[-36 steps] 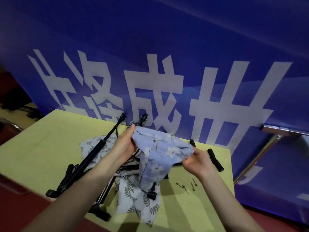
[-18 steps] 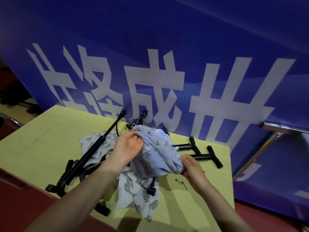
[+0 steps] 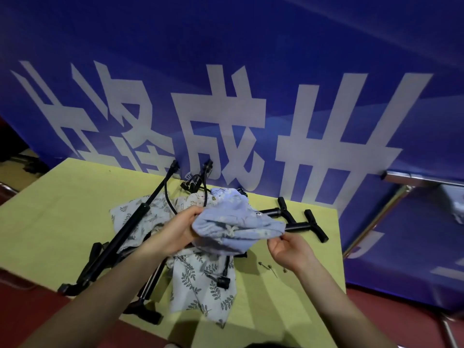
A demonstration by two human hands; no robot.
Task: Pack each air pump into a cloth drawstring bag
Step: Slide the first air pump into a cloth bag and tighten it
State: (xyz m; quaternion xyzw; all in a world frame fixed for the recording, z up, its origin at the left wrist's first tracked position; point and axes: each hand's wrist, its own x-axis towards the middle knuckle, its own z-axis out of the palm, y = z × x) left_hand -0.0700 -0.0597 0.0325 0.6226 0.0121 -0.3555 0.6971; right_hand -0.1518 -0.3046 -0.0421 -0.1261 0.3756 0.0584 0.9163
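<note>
Both hands hold a blue floral drawstring bag above the bench: left hand grips its left end, right hand pinches its right edge. Black air pumps lie beneath it on leaf-print bags.

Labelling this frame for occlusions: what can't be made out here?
- Head view: whether a pump is inside the blue bag; the cloth hides it.
- Left hand fingertips, tucked behind the bag.
- Pump barrel's near end, covered by the bag.
- Small needles by the right hand: too small to count surely.
</note>
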